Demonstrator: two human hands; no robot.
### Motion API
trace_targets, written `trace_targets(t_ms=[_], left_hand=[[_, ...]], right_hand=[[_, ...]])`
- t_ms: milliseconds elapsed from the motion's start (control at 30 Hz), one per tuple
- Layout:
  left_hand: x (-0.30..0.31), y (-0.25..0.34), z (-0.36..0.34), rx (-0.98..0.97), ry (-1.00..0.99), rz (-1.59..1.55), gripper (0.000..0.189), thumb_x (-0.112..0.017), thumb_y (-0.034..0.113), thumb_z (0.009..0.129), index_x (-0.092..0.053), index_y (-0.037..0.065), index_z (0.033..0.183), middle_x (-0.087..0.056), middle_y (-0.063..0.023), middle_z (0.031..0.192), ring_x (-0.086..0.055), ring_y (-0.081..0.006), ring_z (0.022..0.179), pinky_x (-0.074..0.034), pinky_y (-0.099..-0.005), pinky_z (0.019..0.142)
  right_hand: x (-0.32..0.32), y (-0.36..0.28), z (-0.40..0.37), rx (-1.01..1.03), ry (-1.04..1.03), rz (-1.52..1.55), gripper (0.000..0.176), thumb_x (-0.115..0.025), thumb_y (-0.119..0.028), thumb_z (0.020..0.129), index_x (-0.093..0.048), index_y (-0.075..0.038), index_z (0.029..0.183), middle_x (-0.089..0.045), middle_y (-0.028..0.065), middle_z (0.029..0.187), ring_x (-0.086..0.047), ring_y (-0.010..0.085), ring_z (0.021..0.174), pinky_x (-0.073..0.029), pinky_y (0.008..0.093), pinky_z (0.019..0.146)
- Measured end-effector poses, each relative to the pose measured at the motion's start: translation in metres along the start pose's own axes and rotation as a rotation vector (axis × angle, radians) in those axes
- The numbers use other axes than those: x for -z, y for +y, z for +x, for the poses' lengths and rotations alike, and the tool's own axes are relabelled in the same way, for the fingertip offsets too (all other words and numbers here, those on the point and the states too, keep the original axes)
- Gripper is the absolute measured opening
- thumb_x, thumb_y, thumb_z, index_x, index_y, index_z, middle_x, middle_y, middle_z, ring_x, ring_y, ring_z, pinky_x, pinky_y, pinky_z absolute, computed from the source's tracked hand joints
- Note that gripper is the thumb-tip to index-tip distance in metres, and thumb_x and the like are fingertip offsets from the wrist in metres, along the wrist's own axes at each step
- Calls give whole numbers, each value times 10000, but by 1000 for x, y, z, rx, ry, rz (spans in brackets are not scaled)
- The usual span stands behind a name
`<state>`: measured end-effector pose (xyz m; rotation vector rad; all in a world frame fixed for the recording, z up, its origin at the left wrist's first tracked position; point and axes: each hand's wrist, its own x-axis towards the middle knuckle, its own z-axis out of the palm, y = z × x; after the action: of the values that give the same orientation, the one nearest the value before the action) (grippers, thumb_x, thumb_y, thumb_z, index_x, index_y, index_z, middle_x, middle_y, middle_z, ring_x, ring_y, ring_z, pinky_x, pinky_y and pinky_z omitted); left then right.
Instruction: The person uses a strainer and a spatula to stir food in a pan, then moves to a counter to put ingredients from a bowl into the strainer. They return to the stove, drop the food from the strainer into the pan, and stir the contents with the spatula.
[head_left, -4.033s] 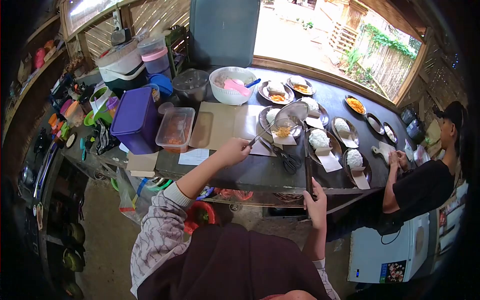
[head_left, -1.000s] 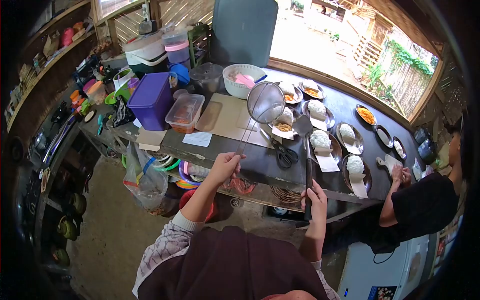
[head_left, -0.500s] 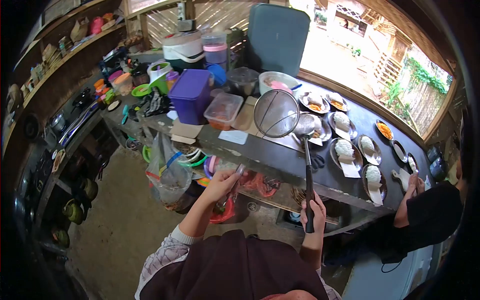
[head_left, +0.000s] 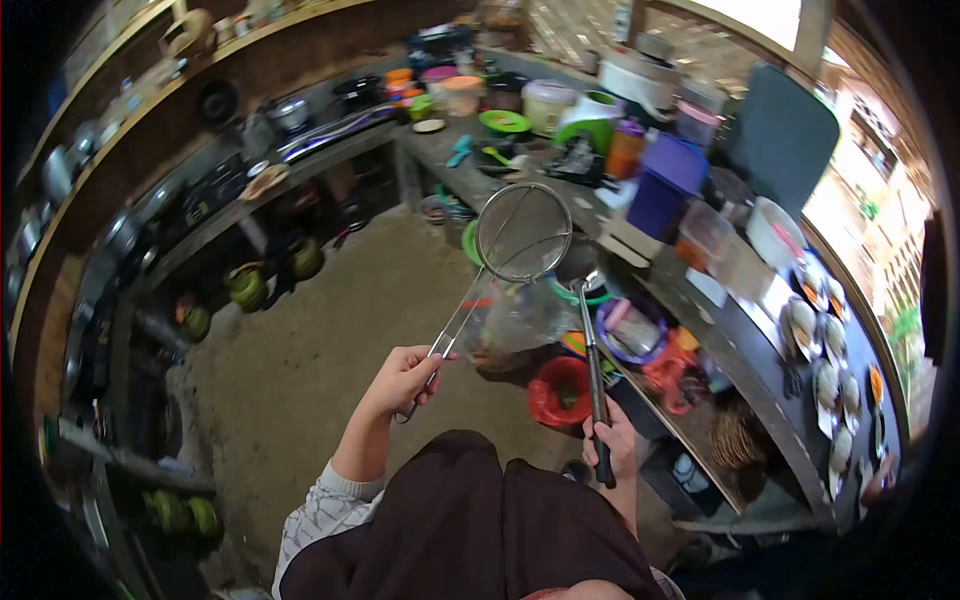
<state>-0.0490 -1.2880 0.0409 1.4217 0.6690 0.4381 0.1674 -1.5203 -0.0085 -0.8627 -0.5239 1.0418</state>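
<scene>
My left hand point(head_left: 408, 382) is closed around the wire handle of a round mesh strainer point(head_left: 524, 232), whose basket points up and away from me. Beside it, my right hand point(head_left: 612, 438) grips the black handle of a ladle point(head_left: 594, 380). The ladle's head lies behind and below the strainer, over a dark bucket, and is partly blurred. A clear plastic bag point(head_left: 515, 325) and a red basin point(head_left: 560, 392) are beyond and between my hands.
Plates of rice point(head_left: 803, 325) stand on the dark counter point(head_left: 755, 375) at the right. A co-worker's hand point(head_left: 880, 480) shows at the right edge. Near the purple container point(head_left: 665, 185) are tubs. Green gas cylinders point(head_left: 247, 287) stand below the left counter.
The view has swung left, toward the floor and left counter. Both hands and utensils have moved away from the plates. The strainer handle now shows clearly in my left hand.
</scene>
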Motion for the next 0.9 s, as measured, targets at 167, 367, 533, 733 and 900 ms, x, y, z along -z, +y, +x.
trace_targets(t_ms=[167,367,533,733,900], left_hand=[[80,-18,-30,43,248,-49,244,-451,177,858,-581,-6,952,-470,10,518,-410,-45,393,-321,-185,367],[141,-35,-14,69,431,-107,267,-427,195,870,-569,-1,982,-454,8,525,-397,-51,392,-335,-195,366],[201,-49,46,32,500,-153,252,-433,193,869,-572,14,977,-459,4,521,-387,-53,386,-327,-196,360],[269,-28,158,86,550,-174,251,-429,189,875,-572,18,990,-467,-2,524,-397,-55,389,-324,-198,364],[319,-1,237,32,534,-167,260,-430,196,879,-566,11,1000,-466,-5,519,-395,-57,381,-326,-197,375]], right_hand=[[-51,57,63,-195,-191,73,518,-467,-36,785,-278,-19,1267,-491,103,744,-455,119,422,-381,213,379],[-91,98,148,-396,-361,107,504,-482,-75,795,-297,-41,1263,-490,112,731,-457,139,412,-392,235,381],[-112,135,239,-491,-422,161,480,-479,-105,805,-309,-39,1249,-487,118,735,-457,146,422,-383,236,378],[-137,149,380,-558,-472,142,487,-467,-50,798,-291,-31,1252,-487,121,731,-455,142,419,-380,234,373],[-157,147,497,-562,-490,125,518,-485,-36,778,-287,-42,1257,-486,127,727,-455,147,405,-382,240,357]])
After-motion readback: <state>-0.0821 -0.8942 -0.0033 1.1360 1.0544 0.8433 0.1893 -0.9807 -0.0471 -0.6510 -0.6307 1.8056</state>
